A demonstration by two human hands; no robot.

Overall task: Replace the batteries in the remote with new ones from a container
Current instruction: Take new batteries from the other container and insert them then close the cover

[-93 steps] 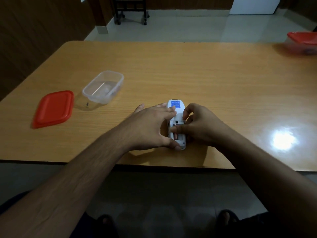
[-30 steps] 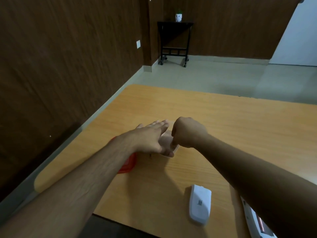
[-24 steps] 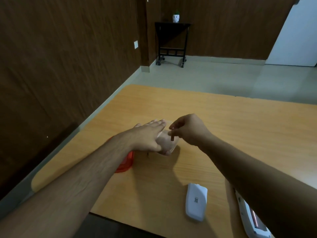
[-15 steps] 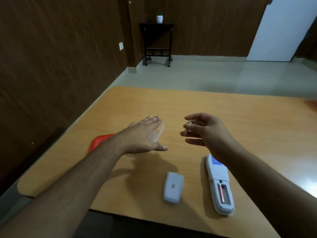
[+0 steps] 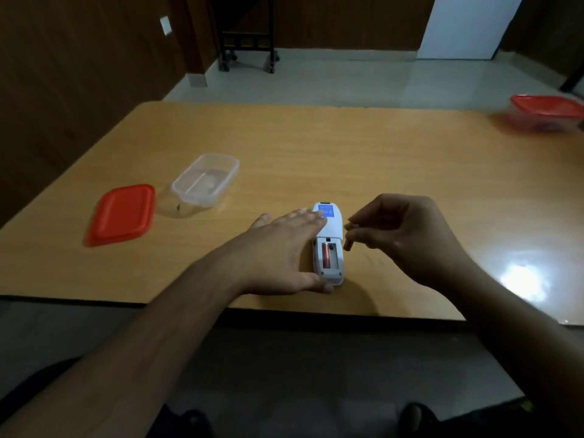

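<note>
Head view: flat red plastic lid (image 5: pixel 121 214), then clear rectangular plastic container (image 5: pixel 206 179). Your left hand (image 5: pixel 281 254) lies spread, fingers released, against the white remote (image 5: pixel 328 245), face-down near the wooden table (image 5: pixel 347 153) edge. Your right hand (image 5: pixel 401 235) pinches a small battery (image 5: pixel 347 244) just beside it.

The remote (image 5: pixel 328 245) lies on the surface (image 5: pixel 347 153) near its front edge, back side up, with its battery compartment open toward the person. One battery (image 5: pixel 327 259) sits in the left slot of that compartment. The left hand (image 5: pixel 284 251) rests against the left side of the remote. The right hand (image 5: pixel 401 235) hovers just right of the remote. The open container (image 5: pixel 205 180) stands well left of and behind the remote. The loose lid (image 5: pixel 121 214) lies just left of the open container. A second, lidded container (image 5: pixel 548 113) stands at the far right of the surface.
</note>
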